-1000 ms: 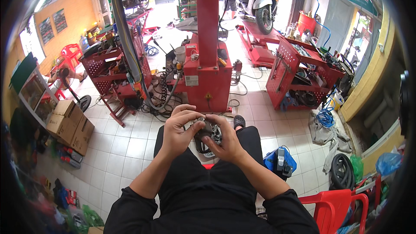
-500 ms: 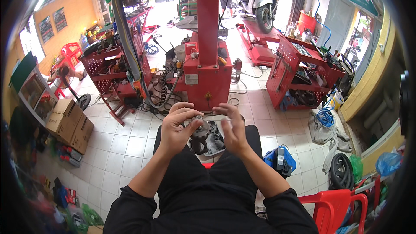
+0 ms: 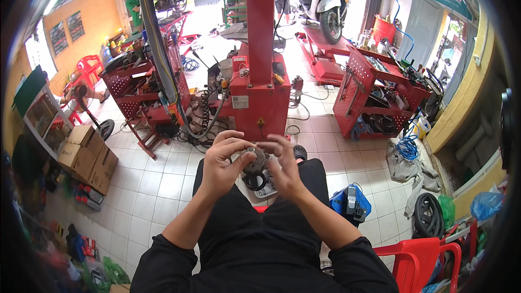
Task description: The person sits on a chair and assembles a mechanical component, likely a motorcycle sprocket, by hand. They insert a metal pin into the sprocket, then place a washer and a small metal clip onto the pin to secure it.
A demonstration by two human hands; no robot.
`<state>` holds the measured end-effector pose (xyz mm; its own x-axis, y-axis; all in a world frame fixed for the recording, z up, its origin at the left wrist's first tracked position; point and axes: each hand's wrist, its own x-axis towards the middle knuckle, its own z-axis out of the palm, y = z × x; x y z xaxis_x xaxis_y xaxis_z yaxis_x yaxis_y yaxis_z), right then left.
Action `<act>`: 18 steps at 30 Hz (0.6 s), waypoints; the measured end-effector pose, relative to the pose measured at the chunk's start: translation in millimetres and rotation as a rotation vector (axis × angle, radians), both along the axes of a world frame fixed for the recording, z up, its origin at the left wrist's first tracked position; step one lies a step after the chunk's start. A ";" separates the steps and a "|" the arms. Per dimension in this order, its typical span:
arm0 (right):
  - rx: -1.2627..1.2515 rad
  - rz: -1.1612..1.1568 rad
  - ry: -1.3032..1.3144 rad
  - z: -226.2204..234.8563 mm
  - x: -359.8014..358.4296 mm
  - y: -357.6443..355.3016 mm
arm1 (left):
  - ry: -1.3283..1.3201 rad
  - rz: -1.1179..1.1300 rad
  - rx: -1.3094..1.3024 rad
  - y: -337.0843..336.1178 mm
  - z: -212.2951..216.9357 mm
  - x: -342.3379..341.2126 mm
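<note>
Above my lap, my left hand [image 3: 221, 164] is closed on a round grey metal part [image 3: 256, 158], thumb and fingers pinching its small central stub. My right hand [image 3: 283, 169] is at the part's right side with its fingers apart and slightly curled; whether a fingertip touches the rim is hard to make out. Just under the metal part shows a black ring-shaped piece [image 3: 253, 183]; I cannot tell if the two are joined. Below, between my knees, lies a tray [image 3: 267, 191] of small parts, mostly hidden by my hands and the held part.
A red lift column base [image 3: 259, 106] stands straight ahead. Red tool carts [image 3: 374, 95] flank it, with hoses and cables on the tiles. At my right are a blue case [image 3: 350, 203] and a red plastic chair [image 3: 418, 263]; cardboard boxes [image 3: 87, 157] sit left.
The metal part has tilted, with its round face now showing more. My right hand has come left, closer to it. A person in green has appeared at the far left.
</note>
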<state>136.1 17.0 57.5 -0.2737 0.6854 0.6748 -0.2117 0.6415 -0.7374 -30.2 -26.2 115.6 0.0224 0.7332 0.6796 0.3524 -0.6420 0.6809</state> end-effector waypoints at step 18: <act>0.098 -0.072 -0.216 6.5 -3.0 -18.6 | 0.022 0.016 -0.011 1.5 -1.7 -1.6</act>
